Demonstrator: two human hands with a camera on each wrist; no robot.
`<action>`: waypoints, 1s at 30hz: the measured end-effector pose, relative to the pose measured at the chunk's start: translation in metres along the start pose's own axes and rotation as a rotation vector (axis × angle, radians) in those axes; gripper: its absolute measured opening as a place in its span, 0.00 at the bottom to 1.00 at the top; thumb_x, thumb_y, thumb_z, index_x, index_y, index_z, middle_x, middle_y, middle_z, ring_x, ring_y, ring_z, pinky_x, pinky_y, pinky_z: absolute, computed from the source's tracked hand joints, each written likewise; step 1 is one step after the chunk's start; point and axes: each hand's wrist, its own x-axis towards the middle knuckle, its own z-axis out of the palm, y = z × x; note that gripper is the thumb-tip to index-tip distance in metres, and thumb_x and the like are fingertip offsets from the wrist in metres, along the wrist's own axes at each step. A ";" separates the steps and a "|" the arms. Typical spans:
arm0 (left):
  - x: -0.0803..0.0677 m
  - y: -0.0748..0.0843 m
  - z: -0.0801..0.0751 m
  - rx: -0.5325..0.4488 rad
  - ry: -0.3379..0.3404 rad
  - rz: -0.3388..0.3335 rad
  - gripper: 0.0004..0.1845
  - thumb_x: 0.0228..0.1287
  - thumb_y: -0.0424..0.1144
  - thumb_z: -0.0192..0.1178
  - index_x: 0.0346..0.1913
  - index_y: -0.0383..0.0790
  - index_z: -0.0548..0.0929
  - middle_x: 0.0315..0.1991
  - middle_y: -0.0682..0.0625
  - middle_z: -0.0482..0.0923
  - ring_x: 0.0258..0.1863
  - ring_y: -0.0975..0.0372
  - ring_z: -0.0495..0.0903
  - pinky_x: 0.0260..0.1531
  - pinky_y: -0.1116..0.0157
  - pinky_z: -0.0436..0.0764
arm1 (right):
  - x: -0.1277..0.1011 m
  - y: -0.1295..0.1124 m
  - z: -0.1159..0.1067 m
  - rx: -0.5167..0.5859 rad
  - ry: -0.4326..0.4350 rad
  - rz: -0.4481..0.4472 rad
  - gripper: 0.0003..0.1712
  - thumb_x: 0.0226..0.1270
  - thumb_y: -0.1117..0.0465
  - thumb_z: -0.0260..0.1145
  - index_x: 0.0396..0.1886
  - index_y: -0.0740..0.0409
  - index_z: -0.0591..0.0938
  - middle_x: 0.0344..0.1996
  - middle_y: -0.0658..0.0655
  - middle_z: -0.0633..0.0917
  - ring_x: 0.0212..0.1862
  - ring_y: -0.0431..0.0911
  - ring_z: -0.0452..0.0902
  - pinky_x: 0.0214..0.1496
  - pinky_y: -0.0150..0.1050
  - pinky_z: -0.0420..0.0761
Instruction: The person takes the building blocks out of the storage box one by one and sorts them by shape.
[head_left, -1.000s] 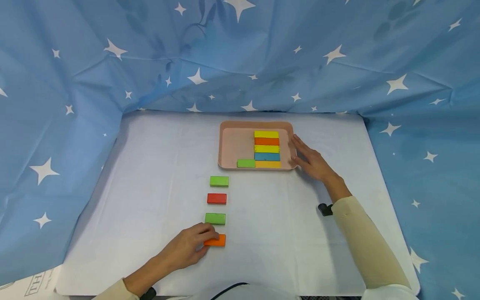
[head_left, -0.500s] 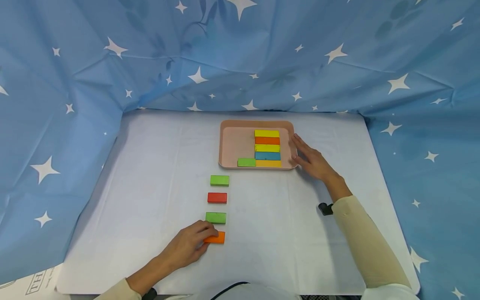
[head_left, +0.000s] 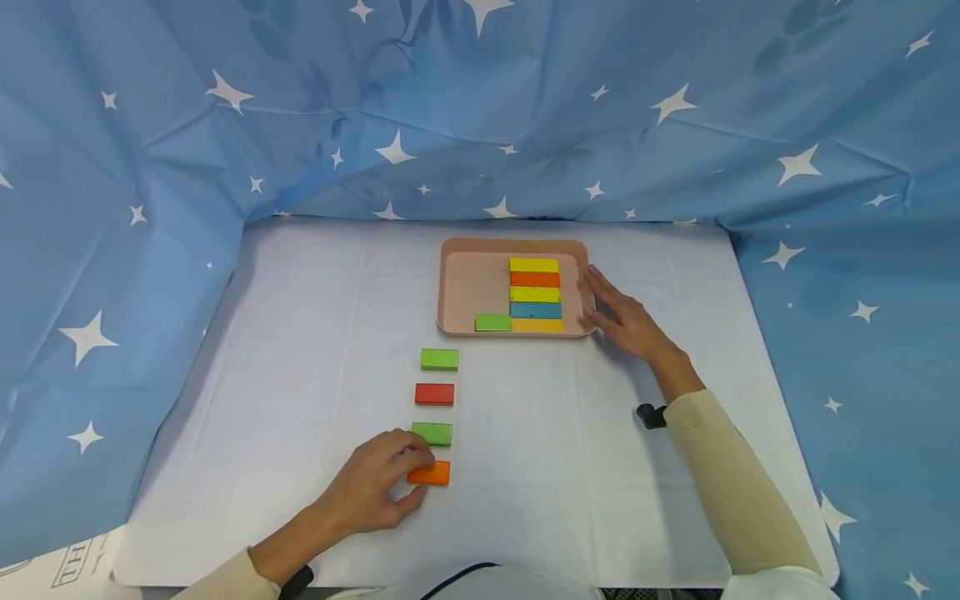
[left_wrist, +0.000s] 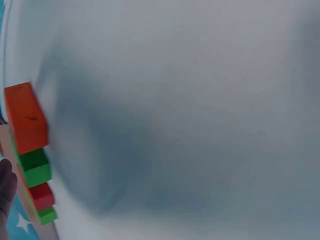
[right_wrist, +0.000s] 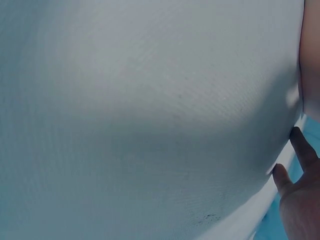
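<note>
from the head view, the left hand (head_left: 371, 487) pinches the orange block (head_left: 430, 473) at the near end of a row on the white table (head_left: 300, 333), just near of a green block (head_left: 432, 433), a red block (head_left: 434, 394) and another green block (head_left: 439, 359). the right hand (head_left: 626, 321), fingers straight, rests against the right rim of the pink tray (head_left: 465, 287). the left wrist view shows the orange block (left_wrist: 25, 117) at the left edge. the right wrist view shows mostly cloth and fingertips (right_wrist: 300, 145).

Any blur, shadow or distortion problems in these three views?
Head view: sharp, evenly lit, wide-angle bowing at the edges. Left wrist view: soft focus, a broad shadow on the table beside the orange block. Right wrist view: mostly cloth, dim shading lower right.
</note>
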 end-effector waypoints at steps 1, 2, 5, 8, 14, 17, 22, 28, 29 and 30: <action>0.006 0.000 -0.002 -0.004 -0.002 0.003 0.16 0.49 0.35 0.76 0.43 0.48 0.86 0.46 0.58 0.80 0.42 0.66 0.80 0.43 0.69 0.82 | 0.000 0.000 0.000 -0.001 -0.002 0.005 0.42 0.83 0.43 0.53 0.86 0.35 0.44 0.85 0.38 0.41 0.85 0.57 0.43 0.80 0.70 0.48; 0.013 -0.001 -0.003 -0.012 0.001 0.013 0.15 0.50 0.35 0.75 0.43 0.47 0.86 0.45 0.58 0.80 0.42 0.66 0.80 0.43 0.70 0.82 | 0.000 0.000 -0.001 -0.004 -0.004 0.013 0.42 0.82 0.43 0.52 0.86 0.34 0.44 0.85 0.38 0.40 0.85 0.57 0.43 0.80 0.71 0.47; 0.039 -0.005 -0.008 -0.072 -0.024 0.009 0.13 0.55 0.34 0.72 0.44 0.47 0.86 0.45 0.58 0.80 0.44 0.65 0.81 0.45 0.69 0.83 | 0.000 0.001 -0.002 -0.005 -0.010 0.033 0.42 0.82 0.42 0.52 0.86 0.32 0.43 0.85 0.36 0.39 0.86 0.57 0.42 0.80 0.72 0.46; 0.068 -0.014 -0.014 -0.147 -0.061 -0.021 0.12 0.60 0.33 0.70 0.46 0.47 0.86 0.47 0.57 0.81 0.47 0.63 0.83 0.48 0.67 0.85 | 0.000 0.000 -0.002 0.008 -0.013 0.032 0.42 0.82 0.42 0.52 0.86 0.33 0.43 0.85 0.37 0.39 0.86 0.57 0.42 0.80 0.72 0.46; 0.128 -0.043 -0.025 -0.204 -0.178 -0.123 0.13 0.69 0.34 0.65 0.54 0.48 0.85 0.54 0.54 0.82 0.56 0.56 0.83 0.60 0.59 0.83 | 0.000 0.000 0.000 0.021 -0.012 0.020 0.42 0.82 0.42 0.52 0.86 0.34 0.43 0.85 0.38 0.40 0.85 0.58 0.43 0.80 0.71 0.47; 0.157 -0.063 -0.024 -0.226 -0.207 -0.149 0.14 0.70 0.31 0.63 0.55 0.44 0.86 0.55 0.53 0.82 0.58 0.54 0.82 0.63 0.55 0.81 | 0.000 0.001 0.000 0.019 -0.014 0.022 0.42 0.82 0.42 0.52 0.86 0.33 0.43 0.85 0.38 0.40 0.85 0.58 0.43 0.80 0.72 0.47; 0.194 -0.085 -0.013 -0.188 -0.259 -0.145 0.15 0.72 0.27 0.58 0.56 0.40 0.87 0.56 0.49 0.83 0.59 0.56 0.80 0.64 0.54 0.79 | -0.002 0.002 -0.002 0.034 -0.014 0.005 0.42 0.82 0.44 0.53 0.86 0.35 0.44 0.85 0.39 0.41 0.85 0.59 0.44 0.80 0.72 0.47; 0.213 -0.094 -0.001 -0.080 -0.371 -0.111 0.19 0.70 0.23 0.51 0.53 0.39 0.89 0.57 0.45 0.82 0.59 0.53 0.80 0.64 0.57 0.79 | -0.002 0.002 0.000 0.045 0.003 -0.019 0.42 0.82 0.45 0.54 0.86 0.35 0.45 0.85 0.39 0.42 0.85 0.58 0.45 0.80 0.70 0.49; 0.214 -0.095 0.000 -0.062 -0.382 -0.108 0.19 0.70 0.23 0.51 0.52 0.40 0.90 0.57 0.45 0.82 0.60 0.52 0.80 0.65 0.56 0.79 | -0.002 0.002 0.000 0.043 0.006 -0.021 0.42 0.82 0.45 0.54 0.86 0.35 0.45 0.85 0.39 0.42 0.85 0.58 0.46 0.80 0.70 0.49; 0.215 -0.096 0.001 -0.045 -0.392 -0.107 0.19 0.70 0.23 0.51 0.51 0.40 0.90 0.58 0.44 0.82 0.61 0.52 0.80 0.66 0.56 0.79 | -0.002 0.003 0.000 0.037 0.009 -0.022 0.42 0.82 0.45 0.54 0.86 0.35 0.45 0.85 0.39 0.42 0.85 0.58 0.46 0.80 0.70 0.49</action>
